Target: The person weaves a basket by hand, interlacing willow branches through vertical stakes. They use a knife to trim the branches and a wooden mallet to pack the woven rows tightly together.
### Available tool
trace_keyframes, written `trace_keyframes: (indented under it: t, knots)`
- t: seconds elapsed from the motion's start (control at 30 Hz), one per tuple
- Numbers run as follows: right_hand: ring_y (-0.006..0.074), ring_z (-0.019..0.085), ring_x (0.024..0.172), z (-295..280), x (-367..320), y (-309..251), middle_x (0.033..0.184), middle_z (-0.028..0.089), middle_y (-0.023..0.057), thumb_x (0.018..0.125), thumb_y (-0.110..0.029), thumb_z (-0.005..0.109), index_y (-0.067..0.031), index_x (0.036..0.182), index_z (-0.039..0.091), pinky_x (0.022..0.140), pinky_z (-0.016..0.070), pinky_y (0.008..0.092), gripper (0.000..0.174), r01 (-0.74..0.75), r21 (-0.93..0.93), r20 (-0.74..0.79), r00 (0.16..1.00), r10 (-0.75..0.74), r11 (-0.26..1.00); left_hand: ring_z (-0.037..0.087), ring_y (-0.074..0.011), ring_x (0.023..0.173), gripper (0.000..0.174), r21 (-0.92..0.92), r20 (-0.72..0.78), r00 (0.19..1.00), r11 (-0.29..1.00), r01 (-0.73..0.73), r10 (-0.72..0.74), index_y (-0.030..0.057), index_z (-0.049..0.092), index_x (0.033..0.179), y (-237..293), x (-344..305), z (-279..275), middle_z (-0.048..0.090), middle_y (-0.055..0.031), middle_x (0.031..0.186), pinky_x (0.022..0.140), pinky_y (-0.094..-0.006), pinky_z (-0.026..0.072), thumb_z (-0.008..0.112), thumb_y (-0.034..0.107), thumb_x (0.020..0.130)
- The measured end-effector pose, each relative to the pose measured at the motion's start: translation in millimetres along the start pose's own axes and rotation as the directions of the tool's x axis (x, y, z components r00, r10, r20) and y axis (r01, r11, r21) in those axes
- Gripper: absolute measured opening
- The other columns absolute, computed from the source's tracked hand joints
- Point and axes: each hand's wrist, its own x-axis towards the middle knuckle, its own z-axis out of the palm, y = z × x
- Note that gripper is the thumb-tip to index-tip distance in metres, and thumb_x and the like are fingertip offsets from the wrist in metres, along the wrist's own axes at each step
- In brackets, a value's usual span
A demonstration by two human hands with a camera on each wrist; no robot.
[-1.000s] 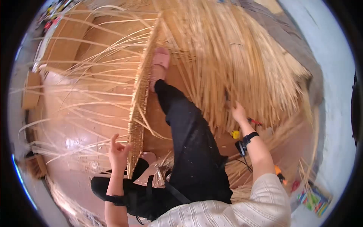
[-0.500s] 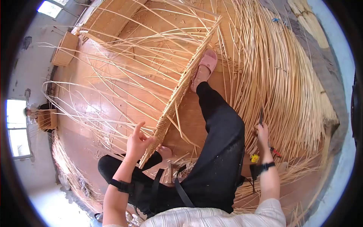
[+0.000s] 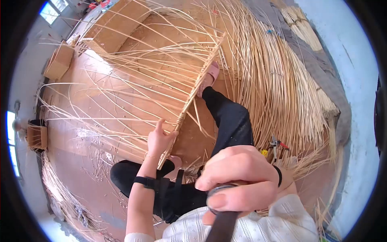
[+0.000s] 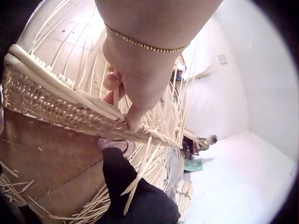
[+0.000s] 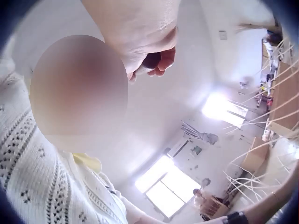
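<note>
My left hand [image 3: 158, 142] grips the near end of a woven wicker panel [image 3: 186, 105], thumb on its edge. Long pale stakes fan out from the panel to the left. In the left wrist view the thumb presses the thick rim of the weave [image 4: 51, 105], and the other fingers curl behind it around a stake [image 4: 116, 95]. Close to the head camera, my right hand [image 3: 246, 173] grips a dark, flat tool [image 3: 222, 228] with a round metal collar beside the thumb; its exact kind I cannot tell. Only a dark bit of it shows in the right wrist view.
A large spread of loose wicker rods [image 3: 278, 80] lies on the right. Pruning shears [image 3: 275, 147] and a small yellow thing [image 3: 264, 153] lie at its near end. My leg in black trousers [image 3: 227, 115] stretches along the panel. Wooden boxes [image 3: 117, 28] stand at the far left.
My right hand has risen from beside the rods up toward the head camera, carrying the dark tool. The left hand stays at the panel's near end. The head view has swung.
</note>
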Motion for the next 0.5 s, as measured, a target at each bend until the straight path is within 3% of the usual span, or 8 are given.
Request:
trace_keyframes:
  t: [0.07, 0.13, 0.2, 0.23, 0.27, 0.33, 0.37, 0.5]
  knots:
    - [0.0208, 0.061, 0.060, 7.7, 9.4, -9.7, 0.091, 0.064, 0.0199, 0.074, -0.016, 0.087, -0.0068, 0.105, 0.055, 0.048, 0.0514, 0.0268, 0.045, 0.010, -0.041, 0.051, 0.999, -0.008, 0.999, 0.068, -0.0289, 0.071, 0.080, 0.013, 0.017, 1.000, 1.000, -0.013, 0.013, 0.0100, 0.050, 0.138, -2.5, -1.1, 0.1, 0.067, -0.0081, 0.070, 0.067, -0.0412, 0.0524, 0.081, 0.045, 0.073]
    - [0.0190, 0.061, 0.056, 23.8, 10.8, -11.1, 0.088, 0.064, 0.0153, 0.077, -0.005, 0.076, -0.0042, 0.096, 0.068, 0.048, 0.0524, 0.0270, 0.021, 0.074, -0.022, -0.123, 0.989, -0.076, 0.997, 0.068, -0.0295, 0.074, 0.079, -0.008, 0.023, 1.000, 1.000, -0.004, 0.005, 0.0113, 0.050, 0.138, -3.8, -3.1, -1.4, 0.068, -0.0080, 0.072, 0.070, -0.0419, 0.0524, 0.080, 0.047, 0.074]
    - [0.0206, 0.063, 0.059, 30.0, 17.1, -24.5, 0.088, 0.065, 0.0155, 0.076, -0.006, 0.077, -0.0050, 0.091, 0.069, 0.049, 0.0539, 0.0272, 0.017, -0.002, -0.006, -0.204, 0.979, 0.001, 1.000, 0.068, -0.0291, 0.074, 0.080, -0.008, 0.024, 1.000, 1.000, -0.017, 0.017, 0.0116, 0.049, 0.139, -7.2, -0.5, -0.2, 0.068, -0.0086, 0.073, 0.069, -0.0415, 0.0525, 0.080, 0.047, 0.074]
    - [0.0247, 0.060, 0.072, 11.1, 18.2, -36.2, 0.100, 0.059, 0.0197, 0.075, -0.020, 0.087, -0.0117, 0.112, 0.052, 0.053, 0.0517, 0.0277, 0.052, -0.070, -0.076, 0.080, 0.994, 0.076, 0.995, 0.068, -0.0291, 0.074, 0.080, -0.014, 0.017, 1.000, 1.000, -0.015, 0.015, 0.0116, 0.049, 0.139, -6.6, -0.1, -1.5, 0.068, -0.0086, 0.073, 0.069, -0.0415, 0.0525, 0.080, 0.047, 0.074]
    - [0.0243, 0.059, 0.070, 8.4, 8.7, -30.2, 0.099, 0.059, 0.0179, 0.074, -0.021, 0.088, -0.0143, 0.112, 0.052, 0.052, 0.0513, 0.0284, 0.052, 0.002, -0.006, 0.038, 0.999, -0.002, 1.000, 0.068, -0.0296, 0.075, 0.080, -0.025, 0.039, 0.999, 1.000, -0.003, 0.004, 0.0119, 0.049, 0.139, -5.9, -0.2, -2.8, 0.068, -0.0091, 0.073, 0.070, -0.0415, 0.0525, 0.080, 0.047, 0.074]
    - [0.0236, 0.059, 0.069, 0.4, 17.6, -41.8, 0.100, 0.059, 0.0164, 0.074, -0.022, 0.088, -0.0162, 0.116, 0.053, 0.054, 0.0514, 0.0288, 0.054, -0.039, -0.053, 0.112, 0.993, 0.045, 0.998, 0.068, -0.0300, 0.076, 0.081, -0.036, 0.058, 0.998, 0.999, 0.018, -0.016, 0.0122, 0.049, 0.139, -6.2, -1.3, -3.5, 0.068, -0.0095, 0.073, 0.070, -0.0416, 0.0526, 0.081, 0.047, 0.073]
    - [0.0235, 0.059, 0.071, 1.7, 8.7, -45.8, 0.101, 0.059, 0.0146, 0.075, -0.024, 0.087, -0.0172, 0.121, 0.053, 0.057, 0.0518, 0.0293, 0.058, -0.045, -0.078, 0.041, 0.998, 0.049, 0.996, 0.068, -0.0311, 0.078, 0.081, -0.032, 0.053, 0.999, 0.999, 0.006, -0.004, 0.0124, 0.049, 0.139, -6.9, -1.2, -3.3, 0.068, -0.0103, 0.074, 0.072, -0.0422, 0.0525, 0.081, 0.047, 0.073]
    - [0.0204, 0.054, 0.068, -4.5, -8.1, -47.1, 0.097, 0.051, 0.0070, 0.079, -0.032, 0.083, -0.0197, 0.134, 0.049, 0.051, 0.0402, 0.0288, 0.065, -0.031, -0.054, -0.074, 0.997, 0.026, 0.998, 0.068, -0.0340, 0.084, 0.082, -0.021, 0.049, 0.999, 1.000, -0.008, 0.009, 0.0130, 0.049, 0.139, -5.7, -1.6, -6.0, 0.069, -0.0125, 0.076, 0.076, -0.0438, 0.0518, 0.081, 0.047, 0.072]
